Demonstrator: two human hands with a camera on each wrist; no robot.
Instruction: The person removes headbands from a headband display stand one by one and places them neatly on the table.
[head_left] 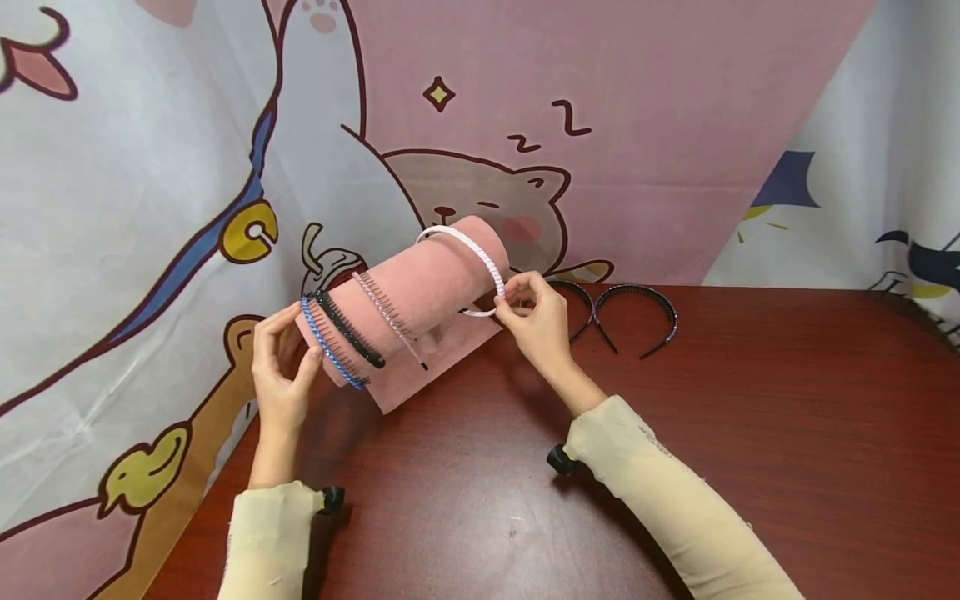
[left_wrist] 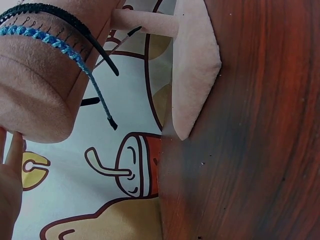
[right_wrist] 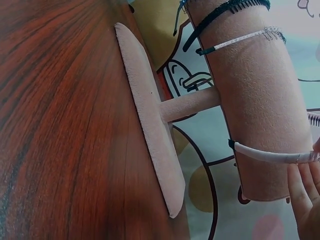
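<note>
A pink headband stand (head_left: 438,279), a padded roll on a post and flat base (head_left: 420,379), carries several headbands. My left hand (head_left: 281,367) holds the roll's left end, thumb in front and fingers behind. Closest to it are a blue braided headband (head_left: 330,350) and a black toothed headband (head_left: 348,329). Farther along the roll sits a thin pale pink toothed headband (head_left: 386,312). Near the right end, a white headband (head_left: 476,248) arches over the roll. My right hand (head_left: 542,321) pinches its front side between thumb and fingers.
Two dark toothed headbands, one (head_left: 637,290) fully visible and one (head_left: 573,292) partly behind my right hand, lie on the brown table (head_left: 675,450) to the right. A cartoon-printed cloth (head_left: 637,167) hangs close behind the stand.
</note>
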